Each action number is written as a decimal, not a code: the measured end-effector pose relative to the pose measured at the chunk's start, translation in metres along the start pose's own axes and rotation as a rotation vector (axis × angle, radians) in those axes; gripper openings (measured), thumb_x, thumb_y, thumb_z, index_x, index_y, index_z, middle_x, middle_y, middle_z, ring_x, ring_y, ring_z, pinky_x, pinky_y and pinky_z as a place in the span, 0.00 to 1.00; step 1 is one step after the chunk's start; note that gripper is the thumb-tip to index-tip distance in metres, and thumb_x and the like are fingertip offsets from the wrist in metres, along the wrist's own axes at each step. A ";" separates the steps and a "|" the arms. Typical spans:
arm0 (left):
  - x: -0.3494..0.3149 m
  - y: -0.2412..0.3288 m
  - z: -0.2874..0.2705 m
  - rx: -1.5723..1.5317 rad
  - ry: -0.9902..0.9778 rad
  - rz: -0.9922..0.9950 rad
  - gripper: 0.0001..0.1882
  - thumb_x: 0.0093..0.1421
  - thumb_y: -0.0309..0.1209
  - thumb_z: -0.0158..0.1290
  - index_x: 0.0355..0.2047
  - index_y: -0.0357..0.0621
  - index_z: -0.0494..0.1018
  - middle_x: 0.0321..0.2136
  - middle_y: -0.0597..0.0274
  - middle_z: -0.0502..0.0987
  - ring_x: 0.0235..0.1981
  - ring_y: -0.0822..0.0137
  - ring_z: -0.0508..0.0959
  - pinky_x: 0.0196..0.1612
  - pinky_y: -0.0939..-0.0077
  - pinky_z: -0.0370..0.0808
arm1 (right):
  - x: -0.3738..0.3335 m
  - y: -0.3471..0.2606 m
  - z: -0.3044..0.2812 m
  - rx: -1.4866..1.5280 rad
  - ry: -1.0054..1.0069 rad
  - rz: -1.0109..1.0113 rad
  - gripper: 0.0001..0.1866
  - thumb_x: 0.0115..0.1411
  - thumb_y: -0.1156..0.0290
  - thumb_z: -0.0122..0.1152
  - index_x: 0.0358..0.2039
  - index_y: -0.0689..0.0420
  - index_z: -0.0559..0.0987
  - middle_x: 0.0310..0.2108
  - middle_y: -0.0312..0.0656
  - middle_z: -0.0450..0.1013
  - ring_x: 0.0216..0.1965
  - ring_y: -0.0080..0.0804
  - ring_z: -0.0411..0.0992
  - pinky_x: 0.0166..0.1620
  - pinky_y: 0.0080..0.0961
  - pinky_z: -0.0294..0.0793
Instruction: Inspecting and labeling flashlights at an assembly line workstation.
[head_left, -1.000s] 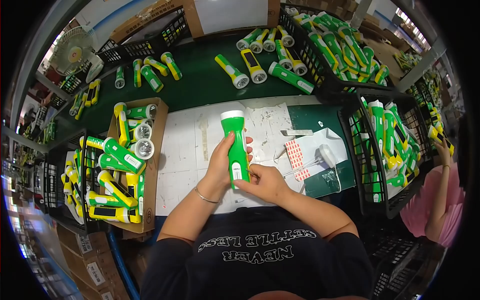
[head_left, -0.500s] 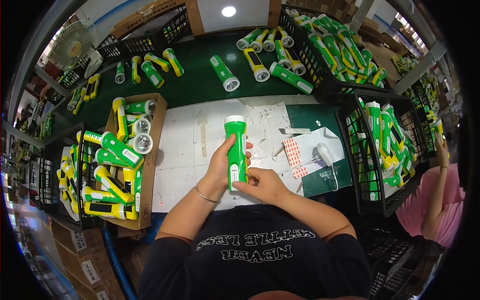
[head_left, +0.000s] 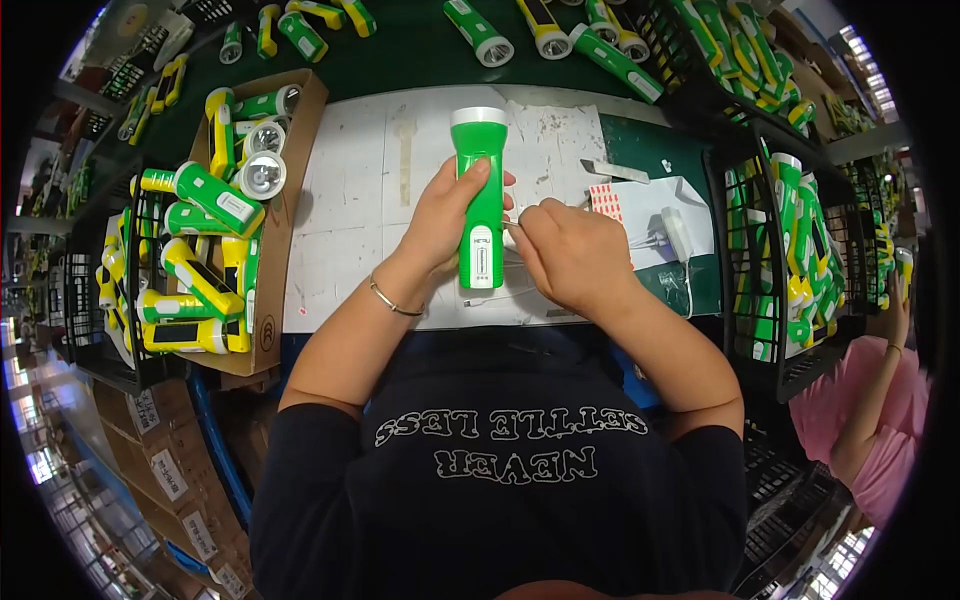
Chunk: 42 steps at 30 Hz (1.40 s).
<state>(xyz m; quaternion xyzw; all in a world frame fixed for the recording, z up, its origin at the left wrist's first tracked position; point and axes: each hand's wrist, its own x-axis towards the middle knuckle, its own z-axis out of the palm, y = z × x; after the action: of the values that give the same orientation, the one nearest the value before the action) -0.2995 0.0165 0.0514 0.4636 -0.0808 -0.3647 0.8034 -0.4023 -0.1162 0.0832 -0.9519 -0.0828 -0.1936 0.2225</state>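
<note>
My left hand (head_left: 447,213) is wrapped round a green flashlight (head_left: 482,190), its white head pointing away from me. A white switch panel sits on its upper face near the tail. Beside the flashlight's right edge, my right hand (head_left: 578,255) is closed in a pinch, fingertips close to the body. Between them and the flashlight a thin, dark, narrow piece (head_left: 511,225) shows; its kind I cannot make out. Under the hands lies the white-papered work surface (head_left: 350,200), with a white cable end (head_left: 478,301) below the flashlight's tail.
To the left, a cardboard box (head_left: 290,180) holds green and yellow flashlights. Black crates of flashlights (head_left: 745,215) stand at right. A metal blade (head_left: 614,172), a red-marked sheet (head_left: 606,202) and a white charger (head_left: 676,235) lie right of my hands. A person in pink (head_left: 865,400) sits far right.
My view has tilted downward. My right hand has shifted from the flashlight's tail up along its right side and turned, now pinching beside the body. My left hand keeps its hold.
</note>
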 end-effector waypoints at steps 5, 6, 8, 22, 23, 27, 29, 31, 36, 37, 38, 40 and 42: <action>-0.007 -0.008 0.003 0.143 -0.020 0.047 0.19 0.65 0.43 0.38 0.45 0.40 0.63 0.37 0.57 0.71 0.32 0.71 0.73 0.36 0.76 0.73 | 0.000 -0.005 0.010 -0.283 -0.040 -0.180 0.10 0.51 0.64 0.57 0.19 0.54 0.69 0.16 0.37 0.65 0.15 0.32 0.67 0.18 0.27 0.65; -0.007 -0.007 0.003 0.167 -0.034 0.096 0.20 0.66 0.45 0.36 0.45 0.40 0.63 0.36 0.57 0.72 0.31 0.70 0.73 0.35 0.75 0.73 | 0.000 -0.006 0.011 -0.276 -0.043 -0.182 0.12 0.52 0.63 0.56 0.17 0.53 0.68 0.15 0.37 0.65 0.14 0.32 0.67 0.17 0.27 0.65; -0.009 -0.005 -0.004 0.200 -0.009 0.129 0.23 0.66 0.48 0.33 0.45 0.40 0.63 0.32 0.57 0.72 0.29 0.70 0.73 0.33 0.75 0.73 | -0.004 -0.011 0.002 -0.143 -0.107 -0.263 0.12 0.51 0.61 0.56 0.17 0.53 0.69 0.15 0.37 0.66 0.14 0.33 0.68 0.18 0.28 0.66; -0.017 -0.002 0.000 0.063 0.015 0.000 0.17 0.62 0.40 0.46 0.44 0.40 0.61 0.35 0.58 0.71 0.29 0.71 0.74 0.30 0.77 0.74 | 0.004 0.002 0.017 0.513 -0.054 0.326 0.23 0.50 0.66 0.65 0.13 0.57 0.59 0.12 0.34 0.55 0.16 0.19 0.52 0.19 0.20 0.55; -0.019 0.001 -0.002 0.137 0.012 -0.021 0.18 0.63 0.40 0.46 0.44 0.40 0.61 0.34 0.59 0.71 0.28 0.71 0.74 0.30 0.77 0.73 | 0.004 0.010 0.017 0.530 -0.048 0.347 0.22 0.51 0.67 0.64 0.14 0.56 0.59 0.12 0.30 0.55 0.17 0.17 0.51 0.20 0.19 0.53; -0.026 0.002 -0.008 0.367 -0.054 0.006 0.18 0.63 0.39 0.44 0.46 0.40 0.61 0.33 0.60 0.72 0.29 0.72 0.73 0.32 0.78 0.73 | 0.020 0.032 -0.003 0.690 -0.029 0.451 0.16 0.53 0.67 0.62 0.19 0.56 0.64 0.16 0.26 0.58 0.18 0.14 0.53 0.20 0.16 0.53; -0.029 0.007 -0.012 0.917 -0.093 0.280 0.21 0.60 0.37 0.49 0.49 0.38 0.61 0.36 0.55 0.73 0.35 0.63 0.75 0.40 0.72 0.71 | 0.031 0.032 -0.015 0.636 -0.141 0.416 0.18 0.49 0.63 0.66 0.37 0.55 0.71 0.22 0.28 0.64 0.19 0.13 0.57 0.22 0.13 0.56; -0.036 0.017 -0.005 1.215 -0.174 0.321 0.24 0.56 0.35 0.53 0.49 0.36 0.61 0.38 0.49 0.72 0.39 0.54 0.75 0.43 0.69 0.70 | 0.036 0.033 -0.021 0.481 -0.323 0.281 0.27 0.46 0.60 0.67 0.46 0.51 0.71 0.25 0.30 0.67 0.21 0.12 0.57 0.24 0.12 0.57; -0.050 0.047 -0.025 1.575 -0.228 0.286 0.21 0.49 0.36 0.56 0.43 0.46 0.68 0.35 0.55 0.75 0.36 0.54 0.75 0.38 0.65 0.72 | 0.030 0.043 -0.031 0.714 -0.460 0.406 0.35 0.40 0.68 0.72 0.50 0.50 0.67 0.33 0.31 0.68 0.25 0.12 0.58 0.26 0.09 0.55; -0.055 0.056 -0.031 1.639 -0.227 0.193 0.20 0.48 0.37 0.56 0.41 0.45 0.69 0.34 0.55 0.75 0.35 0.53 0.75 0.37 0.65 0.72 | 0.027 0.048 -0.028 0.719 -0.469 0.398 0.35 0.40 0.68 0.72 0.50 0.50 0.67 0.33 0.31 0.68 0.25 0.12 0.58 0.26 0.09 0.55; -0.057 0.065 -0.036 1.700 -0.243 0.102 0.19 0.48 0.37 0.57 0.39 0.44 0.70 0.33 0.55 0.75 0.35 0.53 0.75 0.37 0.65 0.72 | 0.023 0.053 -0.025 0.766 -0.403 0.368 0.34 0.40 0.67 0.72 0.49 0.48 0.67 0.32 0.33 0.69 0.22 0.13 0.58 0.24 0.11 0.57; -0.063 0.072 -0.043 1.707 -0.229 0.096 0.19 0.47 0.38 0.57 0.38 0.41 0.71 0.32 0.53 0.75 0.34 0.53 0.75 0.36 0.65 0.72 | 0.023 0.053 -0.028 0.807 -0.360 0.368 0.34 0.40 0.67 0.73 0.49 0.45 0.68 0.33 0.32 0.69 0.18 0.13 0.54 0.23 0.12 0.56; -0.066 0.076 -0.046 1.679 -0.269 0.079 0.22 0.48 0.39 0.58 0.39 0.39 0.69 0.32 0.50 0.75 0.34 0.52 0.76 0.38 0.67 0.72 | 0.028 0.050 -0.024 0.866 -0.369 0.356 0.34 0.40 0.67 0.73 0.49 0.46 0.68 0.33 0.33 0.69 0.19 0.12 0.54 0.23 0.12 0.56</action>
<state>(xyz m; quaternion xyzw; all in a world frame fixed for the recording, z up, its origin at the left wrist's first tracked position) -0.2867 0.1146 0.1001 0.8555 -0.4352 -0.2076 0.1888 -0.3731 -0.1694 0.0947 -0.7898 -0.0298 0.0710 0.6085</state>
